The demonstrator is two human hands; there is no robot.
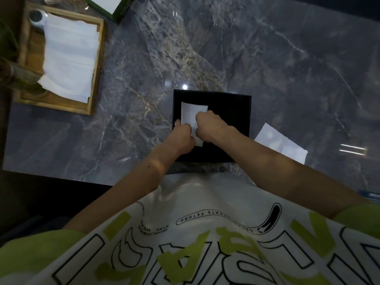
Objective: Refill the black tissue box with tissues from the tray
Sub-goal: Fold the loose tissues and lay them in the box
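Sitting near the front edge of the grey marbled stone worktop (267, 68), directly in front of the person, is the square black tissue box (232, 120). A folded white tissue (193, 113) lies over its dark top or opening. Both hands meet at the near end of that sheet. The left hand (183, 134) has its fingers curled at the sheet's left edge and the right hand (209, 126) is clenched on its right side, so each seems to pinch the paper. Holding it from both sides likely keeps the limp sheet flat and squared up while it is fed down into the box.

Just to the right of the box, a loose white sheet (281, 145) rests on the worktop, perhaps set aside within easy reach. Well apart at the far left stands the shallow light wooden tray (96, 64) with a stack of white tissues (70, 58) lying in it, the supply for the refill.

The box interior is too dark to show how full it is, or whether a lid is on. The fingertips are hidden under the knuckles. A rounded white object (38, 17) in the tray's far corner is blurred, and a green-edged item (121, 13) is cut off at the top.
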